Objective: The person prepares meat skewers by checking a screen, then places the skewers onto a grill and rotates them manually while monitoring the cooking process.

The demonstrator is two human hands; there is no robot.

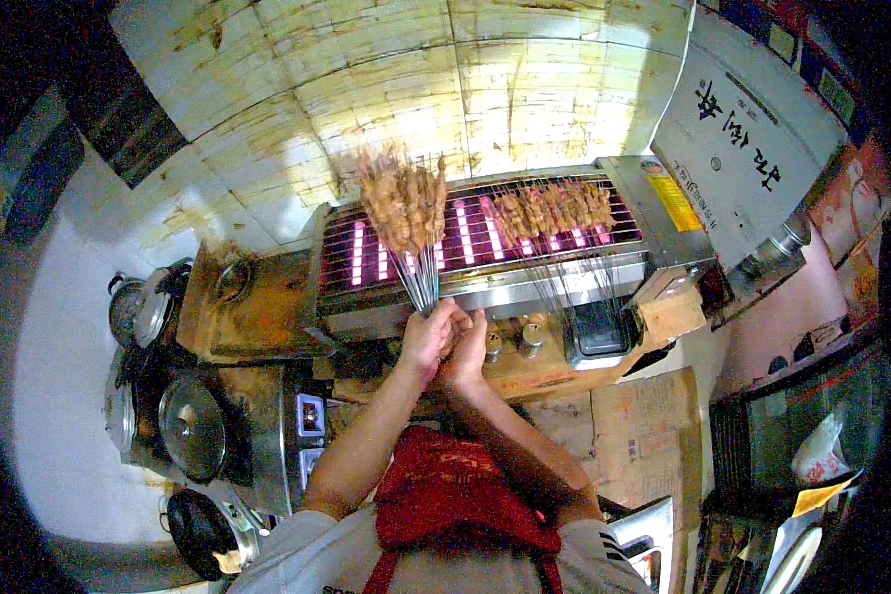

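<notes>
A thick bundle of meat skewers [405, 204] stands fanned over the left half of an electric grill [457, 286] with glowing heating bars. The thin metal sticks gather towards me, below the grill's front edge. My left hand [423, 341] is closed around their lower ends. Pressed against it, my right hand [466, 345] is wrapped around the same ends, which the fingers hide. More meat skewers [553, 208] lie in a row on the right half of the grill rack, their bare sticks reaching over the front edge.
Below the grill's right side are a dark metal tray [601, 338] and a small shaker can [532, 335]. A greasy board [263, 312] adjoins the grill's left side. Lidded pots [191, 427] stand further left. A white box [750, 134] bearing writing rises at right. Tiled wall [386, 82] backs the grill.
</notes>
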